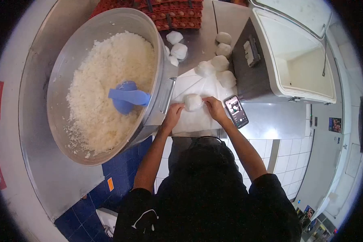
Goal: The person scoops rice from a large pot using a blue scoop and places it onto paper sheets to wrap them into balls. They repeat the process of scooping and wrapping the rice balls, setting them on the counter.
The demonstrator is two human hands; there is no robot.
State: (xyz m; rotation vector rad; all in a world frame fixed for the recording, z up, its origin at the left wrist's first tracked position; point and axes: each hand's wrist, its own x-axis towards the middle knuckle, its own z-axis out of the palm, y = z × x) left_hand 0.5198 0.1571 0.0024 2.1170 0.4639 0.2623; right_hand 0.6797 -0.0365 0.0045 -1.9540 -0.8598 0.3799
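On a stack of white paper sheets [185, 123] in front of me sits a rounded white wrapped rice bundle [194, 103]. My left hand [174, 115] pinches its left side with closed fingertips. From the other side, my right hand [215, 109] is closed on the bundle's right edge. Several similar wrapped bundles [220, 63] lie just beyond the sheets, and a few more bundles [179, 51] rest close to the pot. A big metal pot [165, 92] of cooked white rice [109, 68] stands to the left, with a blue scoop [129, 97] in it.
A phone [236, 111] with a lit screen lies beside my right hand. An open cooler box [252, 80] with a white interior stands at the right. Red egg trays [173, 16] are stacked at the back. The metal counter [278, 121] ends just before my body.
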